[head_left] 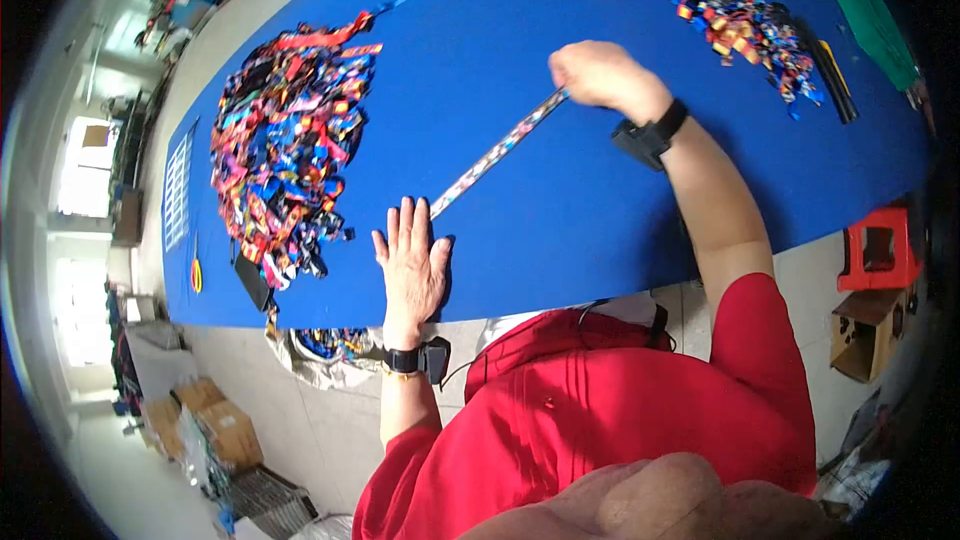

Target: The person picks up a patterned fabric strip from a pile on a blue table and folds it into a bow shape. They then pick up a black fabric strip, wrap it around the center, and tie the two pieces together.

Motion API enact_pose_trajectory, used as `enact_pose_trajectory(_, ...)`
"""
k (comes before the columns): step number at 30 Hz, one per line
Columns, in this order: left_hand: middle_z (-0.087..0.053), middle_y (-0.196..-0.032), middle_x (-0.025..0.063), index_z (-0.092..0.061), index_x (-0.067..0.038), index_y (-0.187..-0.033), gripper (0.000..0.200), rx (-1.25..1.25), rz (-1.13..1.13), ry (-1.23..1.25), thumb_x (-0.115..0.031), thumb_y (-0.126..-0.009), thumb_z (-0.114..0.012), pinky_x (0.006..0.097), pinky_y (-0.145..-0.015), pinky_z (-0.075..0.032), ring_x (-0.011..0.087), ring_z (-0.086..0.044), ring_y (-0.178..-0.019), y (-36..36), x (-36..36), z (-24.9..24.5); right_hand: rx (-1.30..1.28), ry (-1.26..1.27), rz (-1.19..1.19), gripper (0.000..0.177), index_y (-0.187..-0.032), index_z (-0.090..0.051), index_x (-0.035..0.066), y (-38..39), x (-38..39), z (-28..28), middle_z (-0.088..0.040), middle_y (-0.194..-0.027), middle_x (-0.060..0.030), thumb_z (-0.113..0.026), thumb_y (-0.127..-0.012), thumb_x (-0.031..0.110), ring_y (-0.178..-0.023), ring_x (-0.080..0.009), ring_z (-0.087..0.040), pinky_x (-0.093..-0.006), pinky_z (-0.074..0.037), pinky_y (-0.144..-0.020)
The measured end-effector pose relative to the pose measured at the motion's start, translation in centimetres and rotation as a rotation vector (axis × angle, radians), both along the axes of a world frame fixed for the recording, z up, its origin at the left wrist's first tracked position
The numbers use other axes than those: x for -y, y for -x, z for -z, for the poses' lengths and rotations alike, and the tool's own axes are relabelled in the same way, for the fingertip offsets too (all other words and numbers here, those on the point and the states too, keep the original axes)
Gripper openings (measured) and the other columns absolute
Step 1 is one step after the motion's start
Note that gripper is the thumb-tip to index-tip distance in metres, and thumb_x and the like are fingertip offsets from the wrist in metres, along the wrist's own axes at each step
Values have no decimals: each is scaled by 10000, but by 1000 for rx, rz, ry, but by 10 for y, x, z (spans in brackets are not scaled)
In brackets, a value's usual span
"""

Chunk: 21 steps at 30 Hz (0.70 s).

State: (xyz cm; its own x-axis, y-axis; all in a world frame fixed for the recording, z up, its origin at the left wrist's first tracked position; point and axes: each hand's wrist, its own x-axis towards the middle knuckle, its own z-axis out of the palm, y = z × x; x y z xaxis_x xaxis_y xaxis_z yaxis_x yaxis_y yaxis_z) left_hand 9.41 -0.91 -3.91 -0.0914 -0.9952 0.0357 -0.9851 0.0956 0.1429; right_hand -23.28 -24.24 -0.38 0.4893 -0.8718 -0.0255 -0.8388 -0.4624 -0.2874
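Note:
A narrow patterned strap [500, 150], pale with coloured spots, runs in a straight slanting line over the blue table. My right hand [598, 75] is closed on its far upper end. At its lower end, my left hand [410, 265] lies flat on the table with the fingers stretched out. The strap meets this hand between index finger and thumb; whether its end passes under the palm is hidden. Left of my left hand is a large heap of colourful straps [290, 145].
A second pile of small colourful strap pieces [725, 5] lies at the far right, beside a black and yellow tool [832, 80] and green cloth [865, 10]. Yellow-handled scissors [196, 275] lie near the left edge. A red stool [880, 250] stands on the floor at right.

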Motion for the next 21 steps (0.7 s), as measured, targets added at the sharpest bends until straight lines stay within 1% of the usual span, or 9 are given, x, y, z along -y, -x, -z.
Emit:
enact_pose_trajectory(2,-277,-1631,172,-283,-103,-1584,668,-3,-18,5,-500,-1054,-378,577,-1220,-69,382,-197,-1522,-5,-1,2,38,-18,77,125,-898,-694,91,9,6,-1,-718,-905,-140,-597,-822,113,-894,-359,-684,-461,-529,-766)
enact_pose_trajectory(4,-260,-1641,161,-269,-103,-1590,668,3,-29,0,-488,-1057,-385,550,-1230,-63,364,-187,-1529,-5,-2,1,-105,-15,187,119,-899,-691,85,14,14,-3,-716,-895,-143,-605,-829,128,-889,-362,-684,-466,-528,-766)
enact_pose_trajectory(5,-259,-1642,161,-268,-101,-1590,673,4,-34,-1,-495,-1056,-383,549,-1230,-63,363,-186,-1530,-6,-2,1,-102,10,230,109,-895,-687,77,18,14,-4,-715,-883,-139,-624,-821,127,-876,-357,-684,-459,-528,-756)
enact_pose_trajectory(8,-256,-1643,161,-265,-98,-1591,685,3,-33,1,-510,-1055,-377,547,-1230,-62,360,-181,-1532,-6,-1,3,-45,15,263,95,-886,-682,71,31,26,7,-712,-872,-136,-639,-810,109,-862,-352,-682,-450,-525,-741)
enact_pose_trajectory(9,-255,-1643,161,-264,-98,-1591,687,1,-31,2,-513,-1055,-375,547,-1231,-62,359,-178,-1533,-7,-1,4,-12,52,269,90,-883,-682,70,33,25,7,-711,-865,-131,-649,-802,95,-853,-345,-681,-445,-521,-729)
enact_pose_trajectory(15,-252,-1644,158,-259,-97,-1592,693,5,-33,0,-519,-1055,-370,545,-1231,-58,355,-172,-1536,-7,-2,4,-28,27,311,75,-857,-675,69,35,26,9,-706,-854,-128,-668,-794,110,-854,-340,-681,-444,-518,-731)
enact_pose_trajectory(18,-251,-1645,159,-256,-94,-1593,694,8,-34,1,-519,-1056,-366,545,-1231,-57,355,-171,-1536,-6,-1,5,-26,61,263,148,-888,-730,59,37,27,10,-724,-914,-190,-652,-805,154,-883,-407,-695,-510,-545,-753)
enact_pose_trajectory(21,-252,-1644,160,-253,-91,-1593,692,17,-38,1,-515,-1057,-364,544,-1231,-57,354,-171,-1536,-6,-3,3,-12,23,261,168,-899,-735,53,36,24,5,-723,-911,-196,-669,-788,160,-891,-409,-696,-505,-549,-753)
